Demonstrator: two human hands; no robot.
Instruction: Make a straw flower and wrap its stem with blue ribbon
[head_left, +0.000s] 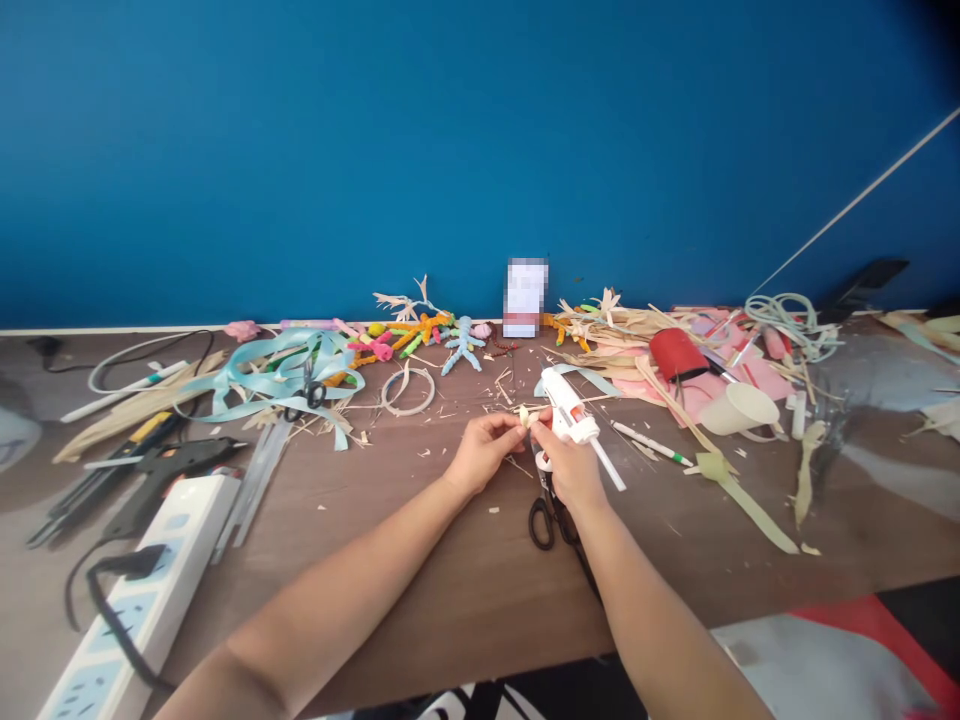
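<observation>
My left hand [484, 450] is closed, thumb and finger pinching a small cream-coloured piece [524, 413], perhaps a bit of husk or ribbon. In my right hand [574, 470] is a white hot glue gun [564, 394], its nozzle pointing away from me and a glue stick [610, 465] poking out at the rear. The right fingertips meet the left ones at the cream piece; whether they grip it too I cannot tell. Black-handled scissors [541, 524] lie on the table, partly hidden below my right hand.
On the left are a white power strip [191, 510], a black glue gun [169, 475], clear glue sticks [259, 480] and blue ribbon [232, 385]. Pipe-cleaner figures [464, 345] lie along the wall. Rightward sit a red roll [677, 354], a cream cup [739, 408] and green ribbon [754, 510].
</observation>
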